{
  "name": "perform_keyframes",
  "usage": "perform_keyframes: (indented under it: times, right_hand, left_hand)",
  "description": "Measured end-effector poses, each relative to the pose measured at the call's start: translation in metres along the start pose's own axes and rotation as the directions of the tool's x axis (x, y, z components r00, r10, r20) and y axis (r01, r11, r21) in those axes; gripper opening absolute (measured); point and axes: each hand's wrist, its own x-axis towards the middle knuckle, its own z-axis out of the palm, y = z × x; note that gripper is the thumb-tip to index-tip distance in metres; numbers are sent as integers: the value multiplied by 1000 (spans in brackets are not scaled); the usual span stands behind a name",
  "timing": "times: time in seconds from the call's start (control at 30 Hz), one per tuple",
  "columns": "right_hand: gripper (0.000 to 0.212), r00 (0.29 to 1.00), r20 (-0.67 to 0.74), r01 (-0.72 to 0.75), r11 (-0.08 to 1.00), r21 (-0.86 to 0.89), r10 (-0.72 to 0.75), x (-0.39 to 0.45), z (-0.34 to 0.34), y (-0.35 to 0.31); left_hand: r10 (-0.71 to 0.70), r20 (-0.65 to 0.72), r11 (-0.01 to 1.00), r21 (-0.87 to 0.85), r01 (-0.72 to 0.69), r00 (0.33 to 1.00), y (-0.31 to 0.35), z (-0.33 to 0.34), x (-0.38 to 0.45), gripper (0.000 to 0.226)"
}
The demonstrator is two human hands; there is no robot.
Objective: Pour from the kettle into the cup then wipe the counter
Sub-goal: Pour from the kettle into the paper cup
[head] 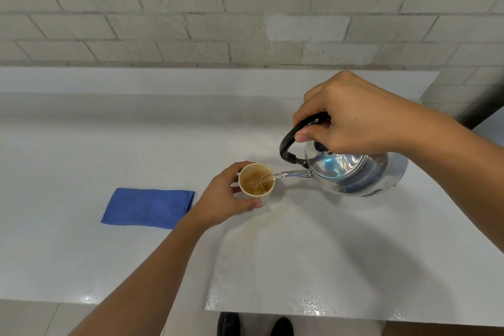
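A shiny metal kettle [357,172] with a black handle is tilted to the left above the white counter [109,144]. My right hand [351,114] grips its handle from above. A thin stream runs from the spout into a small cream paper cup [256,182] that holds brownish liquid. My left hand [223,199] wraps around the cup's left and near side, and the cup stands upright on the counter. A folded blue cloth [148,207] lies flat to the left of the cup, apart from my hand.
A grey brick wall [191,8] rises behind the counter. The counter's front edge runs along the bottom of the view, with wet droplets near it at the right. Two dark shoes [256,324] show on the floor below.
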Motion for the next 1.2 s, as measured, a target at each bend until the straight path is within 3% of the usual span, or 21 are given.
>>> perform_keyframes:
  times: [0.47, 0.97, 1.2]
  right_hand:
    - [5, 992, -83, -89, 991, 96, 97, -18, 9, 17]
    - [10, 928, -208, -193, 876, 442, 310, -51, 33, 41]
    - [10, 898, -259, -183, 838, 514, 355, -59, 26, 55]
  left_hand:
    - [-9, -4, 1000, -2, 9, 1000, 0, 0, 0, 78]
    - [-33, -9, 999, 15, 33, 999, 2, 0, -2, 78]
    - [6, 65, 1000, -8, -5, 998, 19, -19, 3, 106]
